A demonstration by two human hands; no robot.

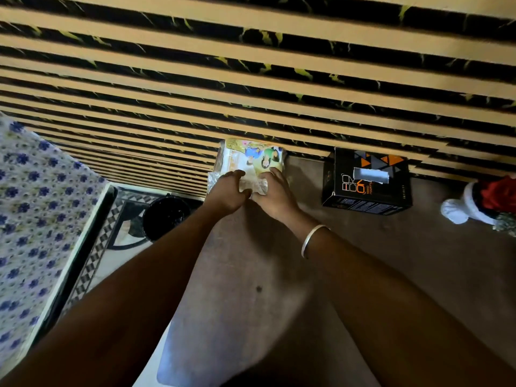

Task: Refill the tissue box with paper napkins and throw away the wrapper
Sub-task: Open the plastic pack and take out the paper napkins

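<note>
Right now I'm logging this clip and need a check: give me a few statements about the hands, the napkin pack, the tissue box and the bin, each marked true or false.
1. Both hands grip the napkin pack. True: the left hand and right hand pinch its near, clear plastic end.
2. The black tissue box is left of the pack. False: it sits to the right, apart from it.
3. A tissue already sticks up out of the box's slot. False: only the pale slot shows, nothing pokes out.
4. The dark bin is on the floor to the left, below the table. True.
5. A bangle is on the left wrist. False: it is on the right.
</note>
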